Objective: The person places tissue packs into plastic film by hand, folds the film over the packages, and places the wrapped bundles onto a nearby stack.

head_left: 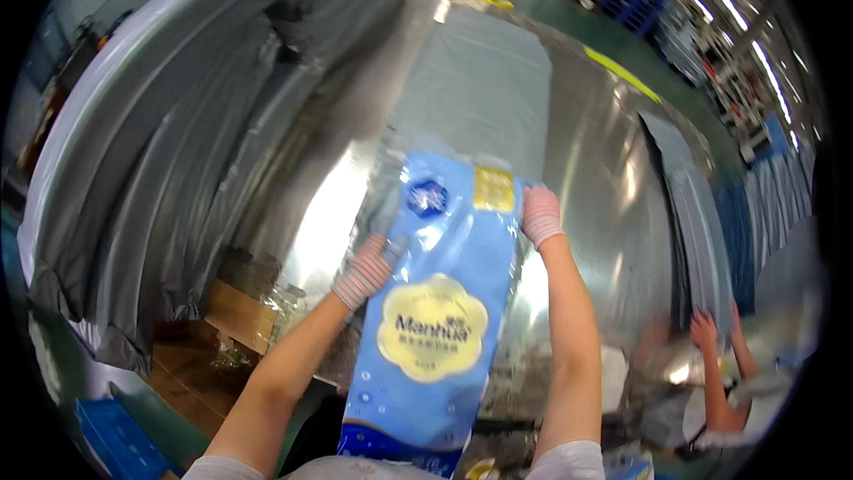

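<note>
A long light-blue plastic pack (440, 302) with a yellow flower-shaped label lies lengthwise on the shiny steel table (586, 160) in front of me. My left hand (369, 267), in a striped knit glove, grips the pack's left edge near its far end. In a pink-white glove, my right hand (539, 213) holds the far right corner. The pack's far end sits in clear plastic film (400, 169).
Tall stacks of grey plastic bags (178, 151) fill the left side. A grey bag (489, 89) lies flat on the table beyond the pack. Another person's hands (711, 329) work at grey bags (702, 231) on the right. A blue crate (120, 436) sits low left.
</note>
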Tool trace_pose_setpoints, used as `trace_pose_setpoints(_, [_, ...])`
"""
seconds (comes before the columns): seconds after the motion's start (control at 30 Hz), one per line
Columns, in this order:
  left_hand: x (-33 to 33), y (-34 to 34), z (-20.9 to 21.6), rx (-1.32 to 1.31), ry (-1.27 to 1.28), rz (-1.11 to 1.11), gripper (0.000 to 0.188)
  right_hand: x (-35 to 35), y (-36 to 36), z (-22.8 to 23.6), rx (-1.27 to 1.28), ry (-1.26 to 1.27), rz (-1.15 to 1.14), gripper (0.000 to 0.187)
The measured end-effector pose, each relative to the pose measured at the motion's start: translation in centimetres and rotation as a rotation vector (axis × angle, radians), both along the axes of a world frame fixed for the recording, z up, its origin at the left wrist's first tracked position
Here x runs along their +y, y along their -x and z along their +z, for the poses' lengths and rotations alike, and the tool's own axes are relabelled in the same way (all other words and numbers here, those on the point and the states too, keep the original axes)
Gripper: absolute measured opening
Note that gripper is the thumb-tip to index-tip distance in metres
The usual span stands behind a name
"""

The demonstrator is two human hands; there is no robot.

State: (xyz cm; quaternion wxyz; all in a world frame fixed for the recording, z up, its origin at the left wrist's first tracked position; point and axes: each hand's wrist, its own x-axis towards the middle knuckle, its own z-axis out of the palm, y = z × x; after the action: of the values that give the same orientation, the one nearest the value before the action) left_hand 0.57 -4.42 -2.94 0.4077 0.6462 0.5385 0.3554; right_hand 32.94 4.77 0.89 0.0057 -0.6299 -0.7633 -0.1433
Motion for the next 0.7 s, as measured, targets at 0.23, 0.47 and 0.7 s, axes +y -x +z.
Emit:
trace_pose_setpoints(0.23, [7.7, 0.1, 2.7, 0.463, -0.136, -0.038, 0.045, 8.9, -4.4, -7.4, 0.334, 0.142, -0.049, 0.014])
trace_pose_setpoints(0.47, [20.9, -3.7, 2.7, 1.205, -0.141, -0.052, 0.055, 8.4, -3.6, -0.7, 0.944, 0.106, -0.051, 0.019])
trace_pose_setpoints(0.7, [14.2, -3.2, 2.0, 0.352, -0.176, 0.42, 0.075, -1.8, -0.2, 2.3, 1.013, -0.115, 0.024, 0.011])
